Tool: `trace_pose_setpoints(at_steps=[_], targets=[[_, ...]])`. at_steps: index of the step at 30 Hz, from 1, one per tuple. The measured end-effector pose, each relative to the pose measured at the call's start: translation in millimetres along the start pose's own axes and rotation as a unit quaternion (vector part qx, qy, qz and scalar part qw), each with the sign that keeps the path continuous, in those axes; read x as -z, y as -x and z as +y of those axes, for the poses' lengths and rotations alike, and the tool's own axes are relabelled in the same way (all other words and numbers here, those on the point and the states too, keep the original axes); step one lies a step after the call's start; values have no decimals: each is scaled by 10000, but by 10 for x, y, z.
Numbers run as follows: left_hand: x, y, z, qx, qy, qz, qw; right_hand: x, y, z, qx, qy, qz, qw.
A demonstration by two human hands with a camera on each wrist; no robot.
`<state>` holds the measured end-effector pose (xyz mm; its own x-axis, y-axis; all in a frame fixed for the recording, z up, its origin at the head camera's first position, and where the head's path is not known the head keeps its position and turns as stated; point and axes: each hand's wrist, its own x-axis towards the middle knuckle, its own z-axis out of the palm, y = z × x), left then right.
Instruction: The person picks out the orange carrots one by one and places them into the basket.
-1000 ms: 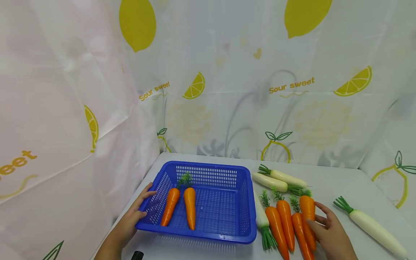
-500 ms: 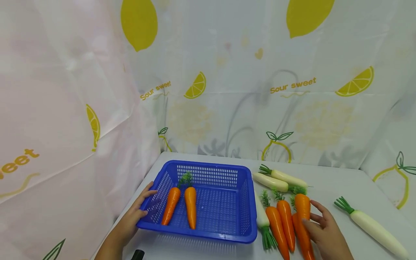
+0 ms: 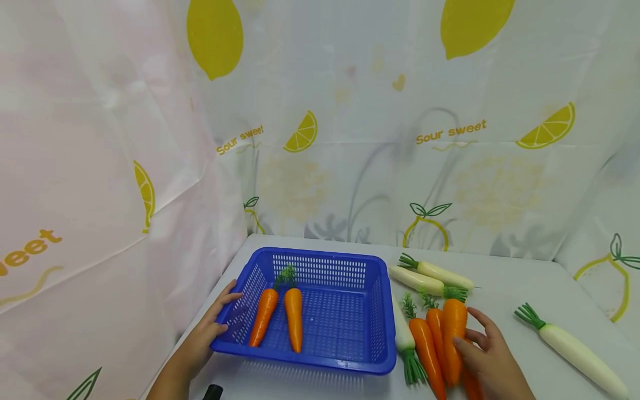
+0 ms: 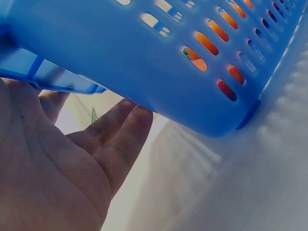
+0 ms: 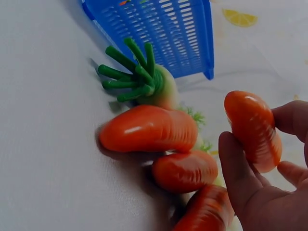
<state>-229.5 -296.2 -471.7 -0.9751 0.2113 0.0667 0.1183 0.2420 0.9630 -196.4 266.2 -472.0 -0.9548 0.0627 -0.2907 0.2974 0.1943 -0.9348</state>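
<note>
My right hand [image 3: 489, 351] pinches an orange carrot [image 3: 454, 340] between thumb and fingers. In the right wrist view this carrot [image 5: 252, 130] is held apart from the other carrots [image 5: 149, 129]. In the head view it overlaps a carrot [image 3: 436, 336] beneath it, beside another carrot [image 3: 425, 350]. My left hand [image 3: 198, 338] touches the left rim of a blue plastic basket [image 3: 305, 355] with extended fingers. Two carrots [image 3: 263, 316] with green tops lie inside the basket, on its left side. The left wrist view shows fingertips [image 4: 139, 113] against the basket's outer wall [image 4: 115, 53].
A white radish [image 3: 402, 328] lies between the basket and the carrots. Two more radishes [image 3: 420, 279] rest behind them, and another radish [image 3: 580, 355] is at the far right. A black object [image 3: 213, 392] shows at the bottom edge. Lemon-print curtains [image 3: 350, 166] surround the white table.
My right hand has lifted the carrot off the rightmost place in the row and brought it left over the other carrots. The left hand and the basket have stayed put.
</note>
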Motion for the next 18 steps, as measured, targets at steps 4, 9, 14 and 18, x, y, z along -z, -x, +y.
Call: trace_pose_setpoints(at_steps=[4,9,14,18], targets=[[7,5,-2,-35,-18,-30,10000,-75,23,-14,40,-256,-113,9996],[16,6,7,2,-65,1,10000,-197,45,-37,71,-540,-257,9982],[6,-4,14,53,-58,54,10000,-293,77,-103,126,-631,-332,9974],[-5,-4,18,143,-87,82,9998,-347,95,-178,51,-678,-329,9971]])
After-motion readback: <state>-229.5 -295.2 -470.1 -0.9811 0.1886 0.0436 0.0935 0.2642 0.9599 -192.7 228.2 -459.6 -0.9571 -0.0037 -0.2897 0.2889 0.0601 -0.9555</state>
